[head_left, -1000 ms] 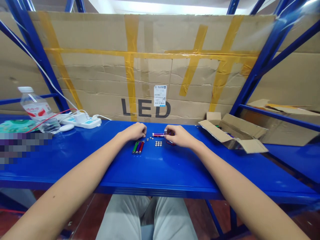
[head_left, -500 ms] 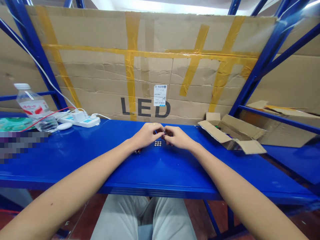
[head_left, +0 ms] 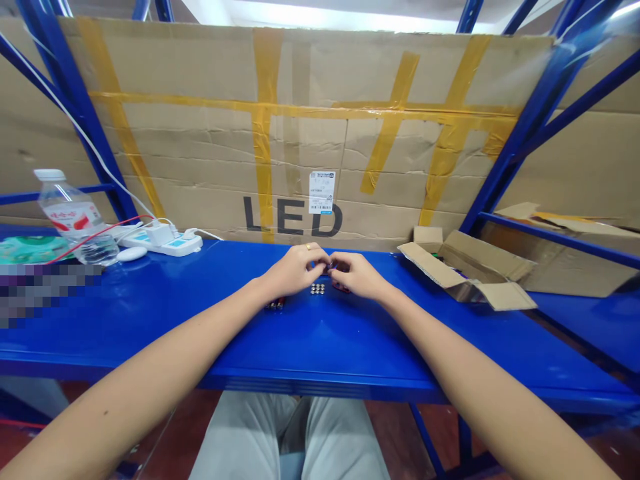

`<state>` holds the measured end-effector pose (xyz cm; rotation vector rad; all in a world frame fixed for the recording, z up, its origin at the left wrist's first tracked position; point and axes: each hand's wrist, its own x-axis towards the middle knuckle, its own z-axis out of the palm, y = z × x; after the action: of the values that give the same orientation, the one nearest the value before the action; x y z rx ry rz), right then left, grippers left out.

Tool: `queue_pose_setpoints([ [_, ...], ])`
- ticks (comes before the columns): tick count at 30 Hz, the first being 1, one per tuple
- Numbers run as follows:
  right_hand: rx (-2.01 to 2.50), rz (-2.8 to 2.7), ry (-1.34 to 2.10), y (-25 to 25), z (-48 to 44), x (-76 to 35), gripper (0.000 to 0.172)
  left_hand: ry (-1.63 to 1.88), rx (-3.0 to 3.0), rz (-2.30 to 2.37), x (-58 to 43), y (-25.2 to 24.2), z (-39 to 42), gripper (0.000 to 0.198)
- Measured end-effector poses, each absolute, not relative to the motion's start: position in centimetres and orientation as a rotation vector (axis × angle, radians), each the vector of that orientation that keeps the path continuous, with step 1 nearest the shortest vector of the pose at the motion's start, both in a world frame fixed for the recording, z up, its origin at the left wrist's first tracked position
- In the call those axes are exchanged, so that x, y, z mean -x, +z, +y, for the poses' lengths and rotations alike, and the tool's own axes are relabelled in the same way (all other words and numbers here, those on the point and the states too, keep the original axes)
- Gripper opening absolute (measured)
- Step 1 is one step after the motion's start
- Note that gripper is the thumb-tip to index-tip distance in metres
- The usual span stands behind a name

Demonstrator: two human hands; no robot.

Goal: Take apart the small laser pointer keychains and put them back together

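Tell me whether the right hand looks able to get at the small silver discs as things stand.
Probably yes: the small silver discs lie on the blue tabletop close to the right hand, nothing covering them. It seems busy beside the left hand, though, so its grip may need freeing first.

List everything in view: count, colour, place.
table: one, blue, foreground
round pieces: several, silver, centre
tubes: several, reddish, left of centre
small item: one, purplish, centre
cardboard sheets: several, brown, rear
label: one, white, rear centre
tape strips: several, yellow, rear
frame posts: several, blue, sides
bottle: one, clear, left
pack: one, green, left
power strip: one, white, left
oval object: one, white, left
cables: several, white, red, left
cartons: two, brown, right
floor: one, reddish, below
trousers: one, grey, below
forearms: two, bare, foreground
left hand: one, bare, centre
right hand: one, bare, centre
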<state>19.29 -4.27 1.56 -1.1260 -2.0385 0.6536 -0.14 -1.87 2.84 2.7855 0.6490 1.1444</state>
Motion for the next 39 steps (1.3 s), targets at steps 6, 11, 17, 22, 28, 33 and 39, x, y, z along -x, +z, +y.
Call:
queue_pose_setpoints([
  [6, 1.137, -2.069, 0.404, 1.1, -3.3, -19.9, 0.02, 1.117, -2.761, 0.719, 0.6, 2.6, -1.0, 0.026],
  [11, 1.16, -2.074, 0.296, 1.1, -3.0, -20.1, 0.018, 0.952, -2.803, 1.053, 1.0, 2.6, -0.3, 0.024],
  [17, 1.218, -2.041, 0.237, 1.6, -3.2, -20.0, 0.013, 0.469, -2.982, 1.285, 1.2, 1.8, -0.1, 0.026],
  [22, 1.227, -2.058, 0.251, 1.9, -3.6, -19.7, 0.013, 0.335, -2.978, 1.337, 1.1, 1.3, 0.1, 0.024],
  [28, 1.213, -2.067, 0.279, 1.6, -3.6, -19.7, 0.014, 0.312, -2.914, 1.288, 0.8, 1.0, 0.1, 0.025],
  [33, 1.206, -2.069, 0.275, 1.4, -3.4, -19.7, 0.015, 0.329, -2.899, 1.194, 0.7, 0.9, 0.2, 0.03],
  [39, 1.221, -2.073, 0.29, 1.4, -3.5, -19.7, 0.014, 0.34, -2.896, 1.191, 0.8, 0.7, 0.7, 0.029],
])
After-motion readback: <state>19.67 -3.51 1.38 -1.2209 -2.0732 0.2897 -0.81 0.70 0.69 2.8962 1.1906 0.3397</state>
